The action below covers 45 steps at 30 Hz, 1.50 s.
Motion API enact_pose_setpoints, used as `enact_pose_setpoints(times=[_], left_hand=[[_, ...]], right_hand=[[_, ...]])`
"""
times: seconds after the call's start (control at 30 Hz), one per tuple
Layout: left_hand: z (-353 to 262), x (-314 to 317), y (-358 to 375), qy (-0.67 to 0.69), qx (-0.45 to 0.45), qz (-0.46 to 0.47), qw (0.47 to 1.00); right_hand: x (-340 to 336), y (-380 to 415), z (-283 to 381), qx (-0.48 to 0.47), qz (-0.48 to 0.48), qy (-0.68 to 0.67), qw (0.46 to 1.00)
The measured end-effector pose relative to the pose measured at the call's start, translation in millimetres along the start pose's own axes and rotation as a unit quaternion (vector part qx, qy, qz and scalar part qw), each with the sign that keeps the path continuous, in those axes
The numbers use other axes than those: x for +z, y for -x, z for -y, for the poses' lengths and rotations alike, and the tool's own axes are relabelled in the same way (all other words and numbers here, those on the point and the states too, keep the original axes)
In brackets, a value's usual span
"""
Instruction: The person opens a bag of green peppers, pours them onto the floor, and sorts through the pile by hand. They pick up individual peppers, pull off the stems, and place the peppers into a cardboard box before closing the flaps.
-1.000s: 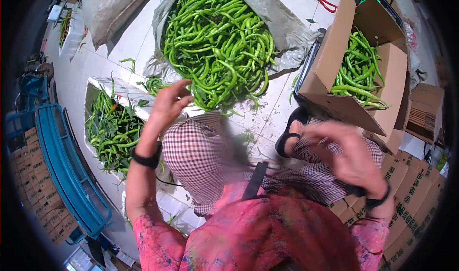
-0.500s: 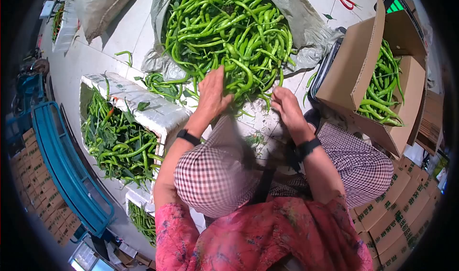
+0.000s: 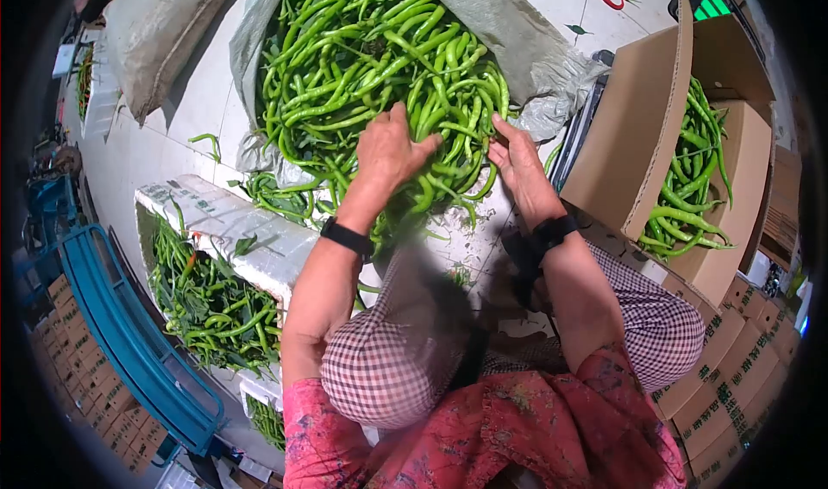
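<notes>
My left hand (image 3: 387, 151) lies on the near side of a big heap of long green chili peppers (image 3: 371, 84). Its thumb is spread away from the fingers, and the fingertips rest among the peppers, partly hidden. At the heap's right edge is my right hand (image 3: 519, 163), fingers apart and pointing at the nearest peppers, with nothing visible in it. The heap spills from the mouth of a pale woven sack (image 3: 509, 23) onto the tiled floor. Dark bands circle both wrists.
To the right, an open cardboard box (image 3: 623, 135) holds more green peppers. On the left stands a white foam box (image 3: 250, 260) of peppers and leaves. A filled sack (image 3: 164, 36) is at the upper left. A blue metal frame (image 3: 129, 334) and stacked cartons (image 3: 724, 385) flank me.
Both hands have reached further up toward the heap. My right hand's fingers have opened out from a closer curl. The camera view has shifted slightly.
</notes>
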<state>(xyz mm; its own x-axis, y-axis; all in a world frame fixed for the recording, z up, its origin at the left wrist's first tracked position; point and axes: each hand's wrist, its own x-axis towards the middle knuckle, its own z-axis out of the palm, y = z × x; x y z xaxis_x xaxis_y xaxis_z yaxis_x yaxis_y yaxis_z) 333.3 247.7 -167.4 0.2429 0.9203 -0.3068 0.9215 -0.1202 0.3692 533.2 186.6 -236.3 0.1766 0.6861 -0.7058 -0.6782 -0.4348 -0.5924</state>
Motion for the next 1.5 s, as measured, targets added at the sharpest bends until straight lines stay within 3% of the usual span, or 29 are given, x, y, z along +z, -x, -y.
enact_pose_setpoints(times=[0.07,0.17,0.27,0.33,0.4,0.43,0.53,0.6,0.7,0.73,0.8,0.83,0.87,0.97,1.07,1.1,1.13,1.2,1.27,1.3,1.33,1.4,1.5], left_hand=[[-0.9,1.2,-13.0,0.032,-0.066,0.073,0.995],[-4.3,4.3,-23.8,0.022,-0.092,0.076,0.993],[-11.3,1.5,-9.9,0.04,-0.055,0.05,0.996],[-17.2,-14.4,9.4,0.043,-0.019,0.045,0.998],[-7.7,-22.0,16.3,0.077,0.006,0.047,0.996],[-0.4,-22.4,12.0,0.097,-0.019,0.097,0.99],[14.3,-2.0,-8.4,0.044,-0.051,0.155,0.986],[-1.1,-1.6,-20.5,0.035,-0.074,0.142,0.987],[22.9,18.6,-30.9,0.227,-0.07,0.088,0.968],[29.0,18.0,-29.0,0.23,-0.069,0.103,0.965],[-13.5,-41.2,1.2,0.177,-0.13,0.151,0.964],[-14.5,-54.5,17.4,0.186,-0.07,0.104,0.974],[-8.0,-66.3,31.0,0.194,-0.007,0.057,0.979],[21.6,-89.3,52.0,0.175,0.045,0.011,0.984],[74.2,-52.6,42.0,0.131,-0.103,0.122,0.978],[90.9,-28.3,41.2,0.227,-0.035,0.103,0.968],[69.2,-35.4,36.8,0.356,-0.07,0.136,0.922],[53.2,-27.3,26.2,0.319,-0.062,0.069,0.943],[29.9,-24.4,17.2,0.331,-0.098,0.071,0.936],[37.5,-8.9,12.2,0.454,-0.111,0.127,0.875],[31.9,-13.3,12.6,0.44,-0.118,0.153,0.877],[14.1,-40.9,27.5,0.379,-0.107,0.11,0.913],[-20.2,-117.3,64.9,0.408,-0.049,0.078,0.908]], right_hand=[[-2.6,-7.3,-3.3,-0.03,0.01,0.03,0.999],[3.6,-6.5,-3.6,-0.042,0.072,-0.021,0.996],[13.1,13.9,-13.9,-0.082,0.021,-0.034,0.996],[-1.6,16.1,-22.7,-0.094,-0.001,0.027,0.995],[-4.5,30.1,-18.0,-0.066,0.057,-0.105,0.991],[-4.3,30.7,-13.0,-0.046,0.125,-0.144,0.981],[-2.7,15.6,-23.5,0.032,0.099,-0.168,0.98],[-3.5,5.5,-27.0,0.042,0.107,-0.142,0.983],[7.2,12.9,-16.4,0.035,0.121,-0.091,0.988],[7.7,19.7,-14.9,0.033,0.113,-0.06,0.991],[5.7,34.2,-10.8,0.027,0.094,-0.002,0.995],[8.6,45.4,-7.3,-0.004,0.115,0.031,0.993],[2.0,43.6,-22.4,-0.066,0.138,0.088,0.984],[39.5,68.8,-26.6,0.005,0.111,0.022,0.994],[49.9,67.7,-49.3,0.047,0.098,-0.008,0.994],[46.7,62.2,-50.0,0.055,0.094,0.022,0.994],[40.5,59.3,-50.8,0.065,0.086,0.052,0.993],[19.7,49.5,-56.2,0.053,0.13,0.059,0.988],[15.6,45.9,-44.4,0.067,0.143,-0.003,0.987],[17.1,45.7,-36.7,0.094,0.107,-0.084,0.986],[10.0,40.4,-36.8,0.096,0.109,-0.117,0.982],[-4.2,36.0,-36.9,0.066,0.096,-0.105,0.988],[30.6,74.8,3.5,0.016,0.141,-0.172,0.975]])
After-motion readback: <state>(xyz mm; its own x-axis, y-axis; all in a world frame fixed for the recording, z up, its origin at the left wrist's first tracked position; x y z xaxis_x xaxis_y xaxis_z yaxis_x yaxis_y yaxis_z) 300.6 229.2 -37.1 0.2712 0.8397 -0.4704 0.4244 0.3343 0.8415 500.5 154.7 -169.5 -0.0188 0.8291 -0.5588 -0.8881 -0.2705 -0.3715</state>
